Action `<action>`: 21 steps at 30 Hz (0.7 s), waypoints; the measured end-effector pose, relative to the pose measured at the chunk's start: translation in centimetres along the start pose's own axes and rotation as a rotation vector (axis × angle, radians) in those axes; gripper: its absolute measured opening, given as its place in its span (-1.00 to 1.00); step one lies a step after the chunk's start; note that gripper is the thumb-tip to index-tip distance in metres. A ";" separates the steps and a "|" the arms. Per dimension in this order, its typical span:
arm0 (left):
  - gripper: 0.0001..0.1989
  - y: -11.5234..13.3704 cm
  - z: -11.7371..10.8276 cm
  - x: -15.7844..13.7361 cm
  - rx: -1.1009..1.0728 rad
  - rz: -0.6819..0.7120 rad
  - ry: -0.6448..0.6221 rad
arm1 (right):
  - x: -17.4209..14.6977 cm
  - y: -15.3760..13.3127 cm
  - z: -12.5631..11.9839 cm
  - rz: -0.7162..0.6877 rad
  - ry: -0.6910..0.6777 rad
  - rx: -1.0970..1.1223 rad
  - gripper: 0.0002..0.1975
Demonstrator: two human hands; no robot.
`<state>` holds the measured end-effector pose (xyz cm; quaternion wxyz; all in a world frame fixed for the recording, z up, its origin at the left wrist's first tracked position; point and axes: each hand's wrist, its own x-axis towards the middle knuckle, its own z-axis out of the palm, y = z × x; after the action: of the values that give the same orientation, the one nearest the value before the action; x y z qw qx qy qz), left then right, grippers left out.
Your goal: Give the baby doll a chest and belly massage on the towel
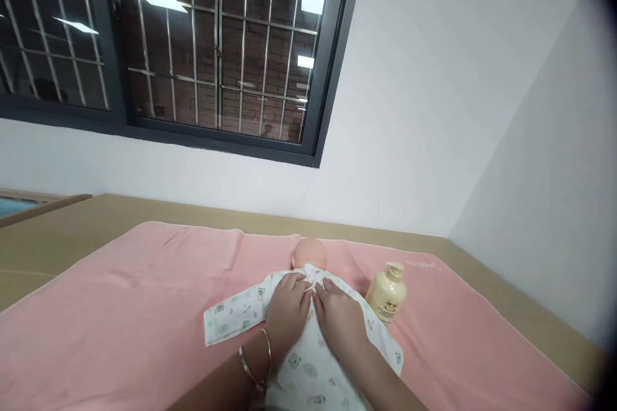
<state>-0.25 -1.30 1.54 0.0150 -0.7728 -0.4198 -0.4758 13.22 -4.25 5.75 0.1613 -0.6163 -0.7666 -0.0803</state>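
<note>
A baby doll (310, 253) lies on its back on a pink blanket, its head toward the wall. It wears a white baby garment (303, 366) with small green and pink animal prints, one sleeve stretched out to the left. At the chest just below the neckline, my left hand (289, 308) has its fingertips pinched on the garment. Close beside it, my right hand (341, 316) pinches the cloth from the other side, the fingertips nearly meeting. What lies right under the fingertips is partly hidden. A silver bangle circles my left wrist.
A pale yellow pump bottle (387, 295) stands on the blanket (144, 308), right of the doll. The blanket covers a wooden tabletop (125, 209) set against a white wall. A dark-framed barred window (216, 45) is above. Something blue (17, 205) shows at the far left.
</note>
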 end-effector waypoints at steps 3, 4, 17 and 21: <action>-0.76 -0.1 0.1 -0.1 -0.001 -0.010 -0.004 | 0.0 0.0 0.0 0.001 0.007 0.003 -0.70; -0.77 -0.2 0.1 -0.1 0.001 -0.010 -0.006 | 0.0 0.0 0.0 -0.001 0.008 0.004 -0.70; -0.80 -0.7 0.1 -0.1 0.023 0.008 -0.036 | 0.3 0.3 0.3 0.011 -0.056 0.074 -0.68; -0.81 -0.6 0.2 -0.2 0.021 0.025 -0.032 | 0.2 0.3 0.3 0.033 -0.082 0.065 -0.64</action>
<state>-0.57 -0.94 1.09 0.0227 -0.7853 -0.4151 -0.4587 13.47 -3.92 5.45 0.1510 -0.6260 -0.7646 -0.0272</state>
